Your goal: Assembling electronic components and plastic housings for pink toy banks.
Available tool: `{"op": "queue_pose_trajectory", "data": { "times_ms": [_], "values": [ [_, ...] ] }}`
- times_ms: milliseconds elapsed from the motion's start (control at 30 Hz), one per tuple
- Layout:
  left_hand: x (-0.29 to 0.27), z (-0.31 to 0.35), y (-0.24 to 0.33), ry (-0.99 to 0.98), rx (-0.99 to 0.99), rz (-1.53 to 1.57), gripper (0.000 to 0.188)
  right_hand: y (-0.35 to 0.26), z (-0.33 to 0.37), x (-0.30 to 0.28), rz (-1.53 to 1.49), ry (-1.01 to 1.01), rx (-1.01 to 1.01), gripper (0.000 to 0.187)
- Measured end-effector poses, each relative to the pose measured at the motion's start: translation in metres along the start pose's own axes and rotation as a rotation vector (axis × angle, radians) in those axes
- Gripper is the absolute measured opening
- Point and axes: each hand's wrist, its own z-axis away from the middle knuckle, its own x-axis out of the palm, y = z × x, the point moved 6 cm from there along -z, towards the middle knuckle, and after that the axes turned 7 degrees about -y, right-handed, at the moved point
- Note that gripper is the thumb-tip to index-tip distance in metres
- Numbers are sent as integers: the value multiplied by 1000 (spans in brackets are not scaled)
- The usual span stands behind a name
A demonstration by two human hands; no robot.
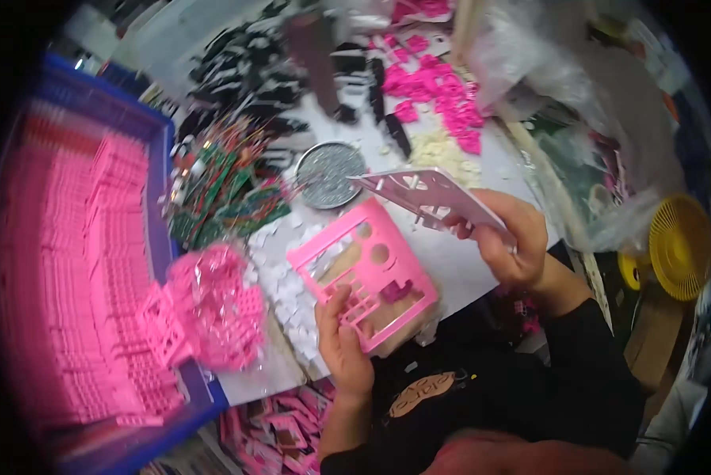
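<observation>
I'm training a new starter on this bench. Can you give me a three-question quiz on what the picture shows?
1. True or false: the left hand holds a pink frame with cut-out holes.
2. What does the right hand hold? A) a yellow fan B) a pale pink panel C) a black strip
3. Which side of the table is the blue crate of stacked pink parts on?

Key: 1 true; 2 B; 3 the person's left.

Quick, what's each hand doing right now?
Left hand: closed on the flat pink plastic frame with cut-out holes.
Right hand: closed on a paler pink flat plastic panel, lifted above the table.
</observation>
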Motion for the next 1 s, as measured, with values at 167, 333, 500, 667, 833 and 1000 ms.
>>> {"op": "queue_pose_trajectory", "data": {
  "times_ms": [167,333,500,667,833,1000],
  "values": [
    [12,2,38,99,478,-934,80,-18,-44,38,143,-255,136,49],
    [19,-24,28,28,181,-353,76,-45,-47,96,-374,-645,142,76],
    [-8,-8,34,-153,24,38,47,5,-35,69,-351,-270,-27,90],
    [-17,-6,29,-13,40,368,61,76,18,114,-790,-252,453,59],
    [-41,9,36,316,186,-352,92,48,32,135,-628,-312,426,39],
    [-53,-2,52,313,95,-163,113,2,-2,135,-619,-446,381,37]
  ]
}}
